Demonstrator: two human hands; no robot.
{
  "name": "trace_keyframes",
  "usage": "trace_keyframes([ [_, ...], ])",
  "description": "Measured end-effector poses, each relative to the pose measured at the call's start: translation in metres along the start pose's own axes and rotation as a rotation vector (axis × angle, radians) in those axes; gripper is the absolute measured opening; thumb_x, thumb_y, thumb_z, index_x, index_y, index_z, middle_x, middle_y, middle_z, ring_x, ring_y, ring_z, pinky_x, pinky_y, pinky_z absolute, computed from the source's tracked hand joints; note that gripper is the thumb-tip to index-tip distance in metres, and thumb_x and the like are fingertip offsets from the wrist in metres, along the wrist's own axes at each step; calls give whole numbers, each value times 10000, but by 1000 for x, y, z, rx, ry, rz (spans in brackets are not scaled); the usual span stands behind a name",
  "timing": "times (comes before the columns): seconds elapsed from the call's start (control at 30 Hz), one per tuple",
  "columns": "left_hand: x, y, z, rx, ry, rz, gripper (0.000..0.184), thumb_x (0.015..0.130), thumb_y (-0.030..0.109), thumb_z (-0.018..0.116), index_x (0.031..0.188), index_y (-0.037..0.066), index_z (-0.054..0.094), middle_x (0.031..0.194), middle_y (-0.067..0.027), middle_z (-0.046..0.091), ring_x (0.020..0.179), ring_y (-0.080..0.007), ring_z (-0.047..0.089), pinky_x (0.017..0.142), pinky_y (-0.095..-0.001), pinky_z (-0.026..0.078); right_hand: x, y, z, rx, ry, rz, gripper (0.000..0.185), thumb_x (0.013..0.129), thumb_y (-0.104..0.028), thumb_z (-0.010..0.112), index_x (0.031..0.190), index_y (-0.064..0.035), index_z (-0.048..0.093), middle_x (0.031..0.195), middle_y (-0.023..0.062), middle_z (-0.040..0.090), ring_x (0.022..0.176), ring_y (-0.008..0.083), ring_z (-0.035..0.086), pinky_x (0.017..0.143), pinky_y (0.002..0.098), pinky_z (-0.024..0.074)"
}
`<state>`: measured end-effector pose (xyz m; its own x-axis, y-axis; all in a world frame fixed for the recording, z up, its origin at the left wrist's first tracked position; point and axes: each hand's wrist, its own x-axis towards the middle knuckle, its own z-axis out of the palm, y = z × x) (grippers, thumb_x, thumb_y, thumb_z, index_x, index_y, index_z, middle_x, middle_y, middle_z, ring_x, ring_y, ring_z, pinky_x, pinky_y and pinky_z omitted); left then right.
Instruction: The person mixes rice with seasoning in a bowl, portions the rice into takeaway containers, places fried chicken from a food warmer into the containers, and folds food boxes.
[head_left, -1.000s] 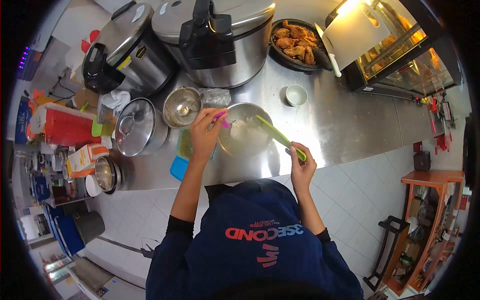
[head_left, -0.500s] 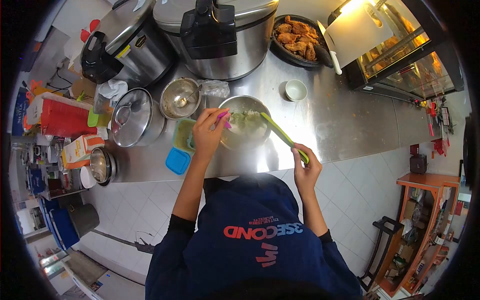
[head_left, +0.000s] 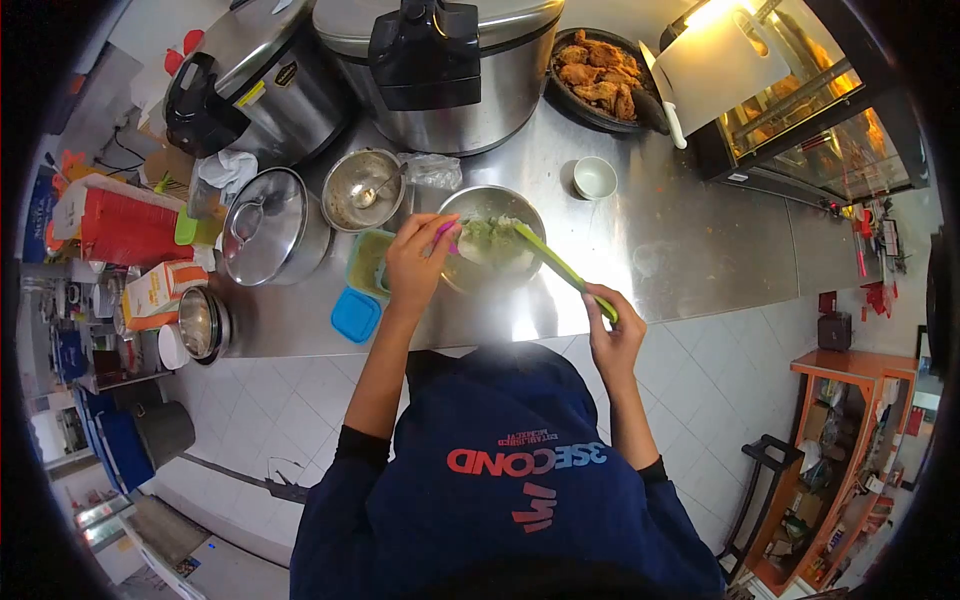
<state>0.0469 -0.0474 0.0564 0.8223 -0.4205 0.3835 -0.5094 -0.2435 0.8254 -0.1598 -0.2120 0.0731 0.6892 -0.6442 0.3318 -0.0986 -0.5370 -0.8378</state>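
Note:
A steel mixing bowl point(head_left: 532, 207) stands on the counter in front of me, with a white and pale green food point(head_left: 492, 240) in it that looks like rice. My right hand point(head_left: 614, 325) is closed around the lower end of a long green utensil point(head_left: 556, 263). The utensil's far end reaches over the bowl to the food; I cannot tell if it is a spatula or tongs. At the bowl's left rim, my left hand point(head_left: 416, 262) pinches a small purple piece point(head_left: 450, 236), whose kind is unclear. Partly behind that hand is an open green container point(head_left: 366, 262), beside a blue lid point(head_left: 355, 314).
Left of the bowl are a used steel bowl point(head_left: 340, 205) with a spoon, a lidded pot point(head_left: 262, 235) and a plastic bag point(head_left: 433, 172). Two big cookers point(head_left: 440, 125) stand behind. A small white cup point(head_left: 595, 178), a pan of fried chicken point(head_left: 598, 80) and a knife point(head_left: 675, 125) lie to the right.
The green utensil has turned slightly, its far end shifted a little left over the food. My left hand stays at the rim with the purple piece. The view has shifted slightly.

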Motion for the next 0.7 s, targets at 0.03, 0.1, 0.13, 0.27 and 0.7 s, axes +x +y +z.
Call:
trace_keyframes([
  [0.03, 0, 2, 0, -16, 2, -1, 177, 789, 23, 681, 964, 40, 703, 888, -56, 630, 773, -123, 603, 668, -235, 486, -1, 2, -2, -3, -1, 1, 120, 814, 9, 650, 934, 11, 655, 905, 128, 687, 839, 207, 672, 752, 292, 525],
  [0.1, 0, 6, -2, -3, -12, -18, 171, 789, 31, 683, 959, 40, 702, 881, -56, 631, 777, -129, 605, 680, -239, 482, 1, 0, -1, -12, 13, 34, 120, 809, 10, 654, 929, 11, 654, 916, 130, 687, 850, 206, 672, 753, 292, 522],
  [0.13, 0, 7, -2, 2, -20, -26, 168, 790, 35, 684, 957, 40, 702, 877, -56, 632, 780, -131, 606, 686, -241, 480, 3, 0, 2, 5, -4, 19, 120, 808, 9, 655, 928, 11, 654, 920, 130, 687, 854, 205, 672, 755, 291, 521],
  [0.27, 0, 6, -1, -3, -19, 2, 169, 795, 42, 681, 963, 41, 699, 870, -56, 632, 774, -134, 601, 687, -243, 474, 14, -9, 16, 44, -52, -59, 135, 803, 14, 655, 938, 8, 654, 943, 136, 684, 864, 211, 672, 763, 289, 514],
  [0.7, -2, -3, 1, 45, -29, 61, 183, 832, 78, 645, 1010, 56, 685, 904, -50, 619, 711, -137, 609, 597, -250, 486, -2, -11, 14, 39, -252, -177, 213, 763, 61, 653, 968, 2, 644, 1008, 149, 667, 978, 256, 649, 805, 316, 525],
])
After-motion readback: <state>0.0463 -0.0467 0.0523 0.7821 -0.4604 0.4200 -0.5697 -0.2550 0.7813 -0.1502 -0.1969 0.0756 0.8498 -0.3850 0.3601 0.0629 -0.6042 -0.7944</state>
